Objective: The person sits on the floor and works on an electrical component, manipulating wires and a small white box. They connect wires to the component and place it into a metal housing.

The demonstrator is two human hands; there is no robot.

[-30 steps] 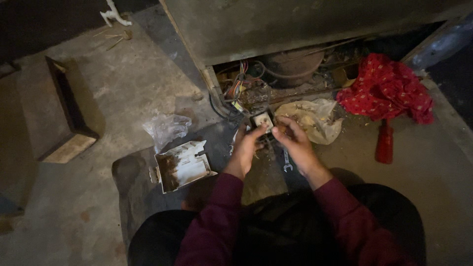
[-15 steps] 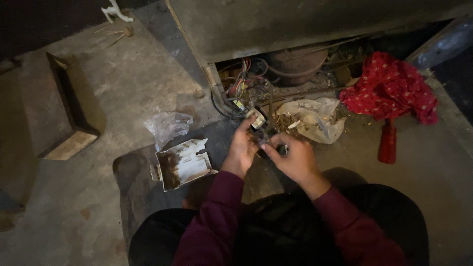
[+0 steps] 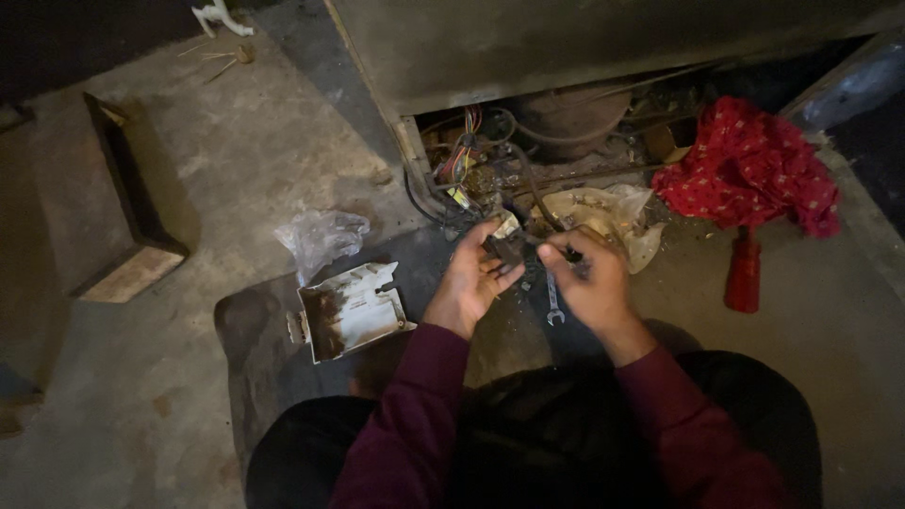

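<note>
My left hand (image 3: 469, 280) grips a small dark electrical part (image 3: 506, 245) with a pale tab at its top. It is tied by wires to a bundle of coloured wires (image 3: 462, 155) in the open bottom of a big metal appliance (image 3: 566, 47). My right hand (image 3: 589, 278) pinches a thin dark tool (image 3: 556, 250) whose tip meets that part. Both hands are close together above the floor. A small open-end spanner (image 3: 552, 303) lies on the floor just under them.
A rusty white metal cover plate (image 3: 353, 309) lies left of my hands, with a crumpled clear plastic bag (image 3: 320, 236) behind it. A red cloth (image 3: 749, 170) and a red bottle (image 3: 742, 273) are at the right. A wooden box (image 3: 123, 217) stands far left.
My hands have drawn back from the appliance's opening towards me, carrying the small part. The right hand now holds the thin tool against it.
</note>
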